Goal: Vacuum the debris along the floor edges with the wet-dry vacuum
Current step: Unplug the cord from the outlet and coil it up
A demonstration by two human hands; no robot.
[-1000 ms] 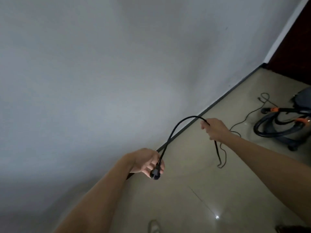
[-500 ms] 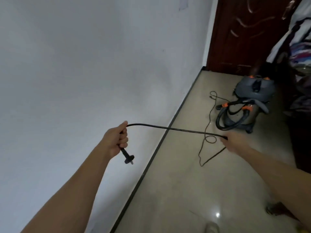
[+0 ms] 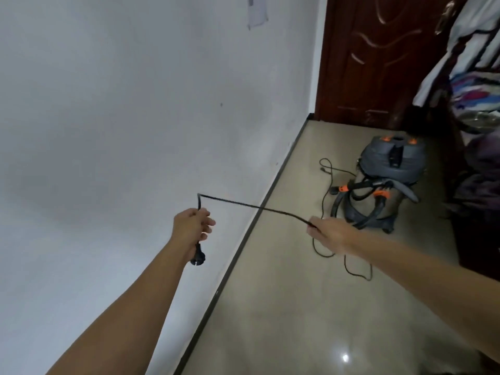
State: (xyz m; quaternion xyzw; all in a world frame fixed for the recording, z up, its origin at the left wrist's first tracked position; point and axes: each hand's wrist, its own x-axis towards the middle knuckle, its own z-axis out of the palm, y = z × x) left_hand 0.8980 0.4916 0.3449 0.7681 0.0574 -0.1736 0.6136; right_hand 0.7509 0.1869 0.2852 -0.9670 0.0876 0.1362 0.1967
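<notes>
A pale grey wall (image 3: 108, 131) fills the left half of the view, with a sheet of paper (image 3: 258, 9) stuck near 12 o'clock. At about 8 o'clock from the centre, the left hand (image 3: 190, 226) has its fingers curled round the black power cord (image 3: 257, 208), and the plug (image 3: 197, 259) hangs just below the fist. The cord rises from this hand, bends sharply and runs taut across the dark baseboard (image 3: 243, 239) to the right hand (image 3: 327, 232) at 4 o'clock, which grips it between closed fingers. Below that hand the cord drops in slack loops onto the glossy beige floor (image 3: 297, 320). The wet-dry vacuum (image 3: 392, 163), grey with orange fittings, stands on the floor at 3 o'clock, well apart from both hands, its black hose (image 3: 359, 196) coiled round the body. A dark brown door (image 3: 378, 58) stands at 1 o'clock, and hanging clothes (image 3: 473, 77) crowd the edge at 2 o'clock.
</notes>
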